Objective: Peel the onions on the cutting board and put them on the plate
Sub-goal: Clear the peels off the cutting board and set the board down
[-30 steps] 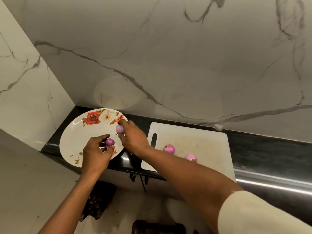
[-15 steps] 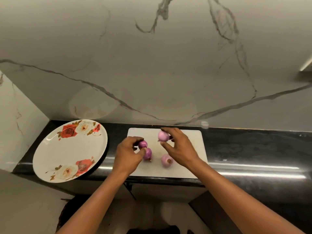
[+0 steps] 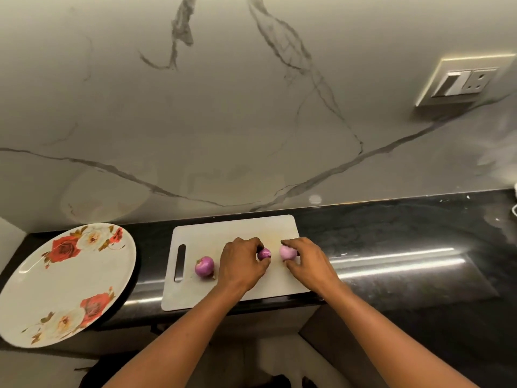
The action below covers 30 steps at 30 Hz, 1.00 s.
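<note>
A white cutting board (image 3: pixel 237 233) lay in the lower middle of the frame on a black countertop (image 3: pixel 391 233), its handle slot (image 3: pixel 179 263) at its left end. Both of the person's hands were over the middle of the board, the forearms reaching in from the bottom edge. The left hand (image 3: pixel 242 266) had its fingers curled round a small dark purple onion (image 3: pixel 264 253), pinching it at the hand's right side so that only part of the bulb showed. Whether this onion touched the board or was lifted just off it could not be told. Just to the right, the right hand (image 3: pixel 310 261) held a paler, pinkish onion (image 3: pixel 288 252) between the thumb below and the fingers above, a narrow grip closed on the bulb. The two held onions sat close together, with only a thin gap between them. A third onion (image 3: pixel 204 266), purple and round, rested by itself on the board between the left hand and the handle slot, touched by neither hand. At the lower left of the frame a large white plate (image 3: pixel 56 281), printed with red and cream roses near its rim, sat at the counter's left end, apart from the board with dark counter showing between them. A grey-veined marble wall (image 3: pixel 251 121) filled the upper part of the frame, with a switch plate (image 3: pixel 461 82) set into it at the upper right.
</note>
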Motion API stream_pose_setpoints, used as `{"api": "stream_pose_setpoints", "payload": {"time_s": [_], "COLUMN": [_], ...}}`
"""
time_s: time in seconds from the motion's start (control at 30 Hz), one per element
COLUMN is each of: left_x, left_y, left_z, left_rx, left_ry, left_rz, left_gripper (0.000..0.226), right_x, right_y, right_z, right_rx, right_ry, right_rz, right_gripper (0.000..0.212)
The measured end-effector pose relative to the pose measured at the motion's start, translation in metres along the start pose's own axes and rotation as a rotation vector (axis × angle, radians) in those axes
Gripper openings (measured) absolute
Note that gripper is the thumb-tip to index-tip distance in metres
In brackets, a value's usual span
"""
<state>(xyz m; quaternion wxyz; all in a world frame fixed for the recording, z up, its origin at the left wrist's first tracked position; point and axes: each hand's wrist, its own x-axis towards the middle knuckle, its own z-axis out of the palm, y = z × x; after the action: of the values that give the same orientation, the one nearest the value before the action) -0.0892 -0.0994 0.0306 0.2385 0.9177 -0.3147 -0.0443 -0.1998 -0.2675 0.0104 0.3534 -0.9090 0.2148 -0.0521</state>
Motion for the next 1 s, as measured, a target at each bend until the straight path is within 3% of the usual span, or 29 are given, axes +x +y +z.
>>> {"api": "stream_pose_setpoints", "payload": {"time_s": [0.23, 0.63, 0.83, 1.0], "left_x": [0.004, -0.003, -0.015, -0.017], "left_y": [-0.007, -0.026, -0.042, -0.044], "left_z": [0.018, -0.008, -0.020, -0.022], "left_rx": [0.122, 0.134, 0.154, 0.098], "left_ry": [-0.046, -0.231, -0.356, -0.348], "left_rz": [0.016, 0.027, 0.074, 0.045], "left_gripper": [0.034, 0.070, 0.069, 0.069], "right_x": [-0.003, 0.006, 0.005, 0.004], "right_y": [0.001, 0.000, -0.003, -0.009], "right_z": [0.007, 0.001, 0.001, -0.001], "right_rx": [-0.073, -0.145, -0.140, -0.105], "right_ry": [-0.052, -0.082, -0.099, -0.079], "right_rz": [0.037, 0.059, 0.064, 0.065], "right_gripper": [0.058, 0.063, 0.067, 0.072]}}
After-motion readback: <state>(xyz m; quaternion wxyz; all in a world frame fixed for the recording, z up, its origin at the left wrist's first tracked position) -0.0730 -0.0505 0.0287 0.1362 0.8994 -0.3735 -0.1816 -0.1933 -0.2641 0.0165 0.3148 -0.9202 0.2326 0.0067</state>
